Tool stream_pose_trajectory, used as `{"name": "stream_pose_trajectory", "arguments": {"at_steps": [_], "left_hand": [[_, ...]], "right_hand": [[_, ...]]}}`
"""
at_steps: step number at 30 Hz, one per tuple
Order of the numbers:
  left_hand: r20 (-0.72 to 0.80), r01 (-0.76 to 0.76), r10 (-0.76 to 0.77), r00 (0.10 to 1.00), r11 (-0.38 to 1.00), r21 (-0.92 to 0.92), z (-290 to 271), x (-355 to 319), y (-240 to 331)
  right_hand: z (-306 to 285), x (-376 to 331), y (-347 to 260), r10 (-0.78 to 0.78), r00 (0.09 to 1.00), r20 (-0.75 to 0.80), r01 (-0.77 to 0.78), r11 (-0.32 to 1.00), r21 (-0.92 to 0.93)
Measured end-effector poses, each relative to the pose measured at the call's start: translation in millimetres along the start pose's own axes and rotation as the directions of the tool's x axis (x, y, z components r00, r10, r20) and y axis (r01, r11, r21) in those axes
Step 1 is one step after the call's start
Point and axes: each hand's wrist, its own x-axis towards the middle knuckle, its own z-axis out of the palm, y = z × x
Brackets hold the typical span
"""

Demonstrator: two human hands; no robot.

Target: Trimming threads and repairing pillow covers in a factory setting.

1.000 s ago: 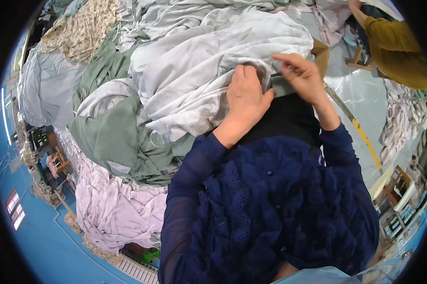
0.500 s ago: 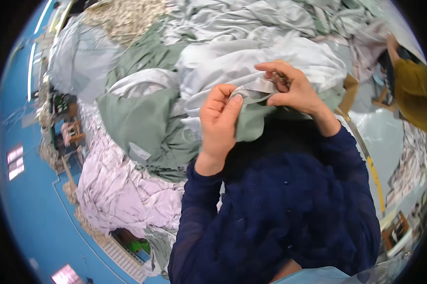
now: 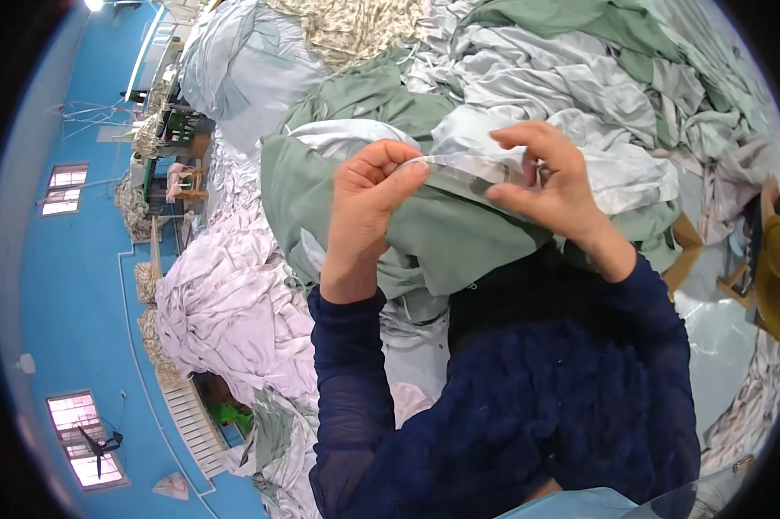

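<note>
Above the near edge of the cloth heap (image 3: 572, 91), a green cloth (image 3: 468, 238) spread out broadly

In the head view, the left hand (image 3: 364, 212) pinches the edge of the green cloth between thumb and bent forefinger. The right hand (image 3: 563, 186) stands close beside that edge, thumb and forefinger well apart, the other fingers curled in. A thin pale strip (image 3: 469, 163) runs along the top of the cloth from the left hand's pinch toward the right hand.

Half a second ago, only a small green flap showed beneath the hands; now a wide panel falls from them toward the black garment (image 3: 507, 290) on the person's lap. That seems to leave more of the piece laid open for handling.

Something dark shows among the right hand's curled fingers, but whether they grip it cannot be told. The pale strip's far end is lost near the right thumb, and whether it belongs to the green cloth is unclear. What carries the heap is buried under fabric. At the right, a co-worker's mustard garment (image 3: 772, 281) is cut off by the dark rim.
</note>
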Motion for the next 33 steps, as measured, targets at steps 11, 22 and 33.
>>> {"name": "stream_pose_trajectory", "arguments": {"at_steps": [11, 22, 33], "left_hand": [[0.111, -0.309, 0.324, 0.940, 0.662, 0.683, -23, 37, -28], [0.253, -0.365, 0.694, 0.674, 0.015, 0.931, -45, 26, -193], [-0.170, -0.118, 0.243, 0.955, 0.838, 0.533, 27, -21, -160]], "right_hand": [[-39, 40, 40, -0.380, 0.919, -0.102, 0.195, 0.665, -0.720], [-61, -73, 110, -0.171, 0.985, 0.005, 0.109, 0.606, -0.788], [-63, -80, 110, -0.077, 0.993, -0.085, -0.010, 0.682, -0.731]]}}
